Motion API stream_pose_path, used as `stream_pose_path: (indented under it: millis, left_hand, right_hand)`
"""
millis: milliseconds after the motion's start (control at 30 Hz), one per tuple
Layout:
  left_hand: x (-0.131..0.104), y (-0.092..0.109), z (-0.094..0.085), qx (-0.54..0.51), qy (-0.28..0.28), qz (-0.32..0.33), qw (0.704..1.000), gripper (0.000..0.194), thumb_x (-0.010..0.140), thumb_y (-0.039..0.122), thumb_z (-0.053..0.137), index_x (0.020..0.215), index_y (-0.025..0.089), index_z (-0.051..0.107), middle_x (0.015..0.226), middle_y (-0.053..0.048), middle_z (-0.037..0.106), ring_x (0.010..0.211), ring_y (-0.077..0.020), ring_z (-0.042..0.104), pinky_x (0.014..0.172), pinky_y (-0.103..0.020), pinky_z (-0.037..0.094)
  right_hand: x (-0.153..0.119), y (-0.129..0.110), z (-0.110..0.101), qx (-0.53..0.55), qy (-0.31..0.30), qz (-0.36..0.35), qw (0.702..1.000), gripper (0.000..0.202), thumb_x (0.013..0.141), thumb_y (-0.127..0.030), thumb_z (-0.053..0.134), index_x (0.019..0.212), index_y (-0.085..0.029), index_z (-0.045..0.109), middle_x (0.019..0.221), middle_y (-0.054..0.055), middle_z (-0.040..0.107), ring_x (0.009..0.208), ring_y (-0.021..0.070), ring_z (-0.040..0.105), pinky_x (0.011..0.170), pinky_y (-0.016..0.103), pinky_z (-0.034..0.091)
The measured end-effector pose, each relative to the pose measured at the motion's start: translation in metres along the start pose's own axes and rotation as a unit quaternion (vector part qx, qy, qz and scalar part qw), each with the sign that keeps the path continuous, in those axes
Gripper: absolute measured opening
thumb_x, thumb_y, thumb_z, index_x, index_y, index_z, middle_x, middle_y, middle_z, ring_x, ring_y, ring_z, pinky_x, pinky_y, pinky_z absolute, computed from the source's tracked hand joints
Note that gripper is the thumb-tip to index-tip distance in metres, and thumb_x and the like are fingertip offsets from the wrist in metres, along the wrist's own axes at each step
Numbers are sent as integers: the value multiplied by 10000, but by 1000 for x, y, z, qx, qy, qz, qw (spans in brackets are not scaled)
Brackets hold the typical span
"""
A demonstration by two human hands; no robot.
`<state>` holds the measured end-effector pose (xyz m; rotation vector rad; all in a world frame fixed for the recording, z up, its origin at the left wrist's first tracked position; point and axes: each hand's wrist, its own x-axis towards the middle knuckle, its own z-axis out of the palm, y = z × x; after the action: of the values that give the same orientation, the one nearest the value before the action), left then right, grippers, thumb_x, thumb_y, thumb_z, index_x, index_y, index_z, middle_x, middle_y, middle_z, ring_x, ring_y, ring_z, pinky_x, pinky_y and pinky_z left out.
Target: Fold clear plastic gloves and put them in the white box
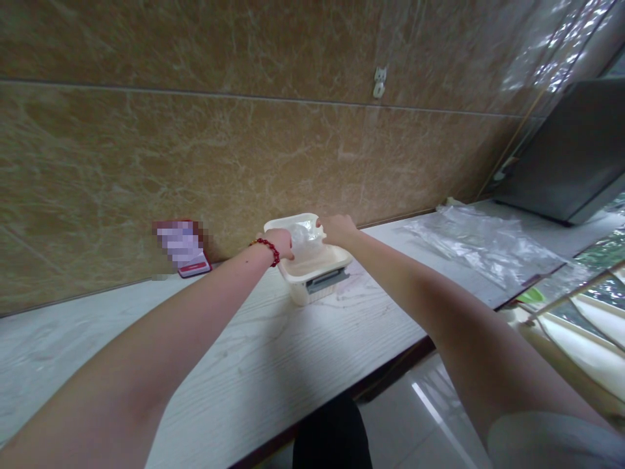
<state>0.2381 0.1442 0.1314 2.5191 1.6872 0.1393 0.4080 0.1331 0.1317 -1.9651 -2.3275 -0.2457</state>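
Note:
A white plastic storage box (305, 296) with a grey latch on its front stands on the counter near the wall. Over the box top lies a piece of shiny clear plastic (306, 236), which looks like a bag. My left hand (280, 243), with a red bead bracelet at the wrist, has its fingers closed on the left side of this plastic. From the right, my right hand (338, 230) grips the plastic's other side, fingers curled. Both hands are right at the box's top. The fingertips are partly hidden, and I cannot make out what lies beneath the plastic.
A phone (194, 266) with a lit screen leans against the marbled wall (244, 156) on the left. Crumpled clear plastic sheeting (483, 238) lies on the white counter (342, 345) at right. Beyond it stands a dark grey box-shaped object (566, 150). The counter's front edge is close to my body.

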Motion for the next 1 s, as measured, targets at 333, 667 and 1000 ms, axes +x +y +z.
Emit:
stream_pose_path:
  millis: [333,667,1000]
  left_hand:
    - [-5,8,-6,122,-67,-13,990,440,520,421,663,903,206,643,956,-80,629,909,-272,542,754,-354,409]
    - [-9,16,-10,167,-111,3,980,535,538,455,654,1016,223,599,1054,-65,594,960,-266,521,793,-360,400]
    - [-12,21,-12,215,-123,-8,969,477,566,493,619,968,235,621,1040,-63,601,939,-250,523,783,-349,395]
  right_hand:
    - [-17,-15,-27,-83,105,-112,985,198,765,-295,505,930,-263,610,1136,47,499,1062,273,338,845,459,250]
    - [-1,-15,10,-130,-87,-120,980,465,630,-509,598,1080,-429,511,1368,-14,232,1228,365,110,884,651,39]
    - [-3,-12,5,-127,-102,-71,984,335,722,-514,492,1036,-412,552,1363,-10,249,1233,368,85,838,695,-40]
